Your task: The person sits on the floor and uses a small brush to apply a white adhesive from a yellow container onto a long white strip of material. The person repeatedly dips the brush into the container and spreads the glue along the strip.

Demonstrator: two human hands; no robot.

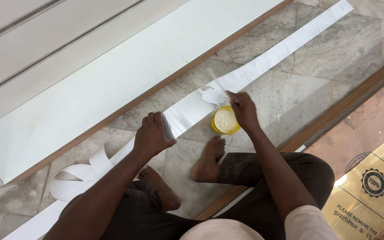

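Observation:
A long white laminate strip [263, 62] runs diagonally across the stone floor and curls into loops at its near left end. My left hand [153, 135] presses flat on the strip. My right hand [242, 109] grips a thin flat spreader stick [216, 82] whose tip angles up over a smear of white glue [212, 94] on the strip. A yellow tub of white glue [225, 120] sits open on the floor just under my right hand. My bare feet rest on the floor below both hands.
A large white board with a brown edge [112, 80] lies along the strip's far side. A wooden floor trim [334, 115] runs diagonally at right, beside a gold sheet with a black seal [370, 186].

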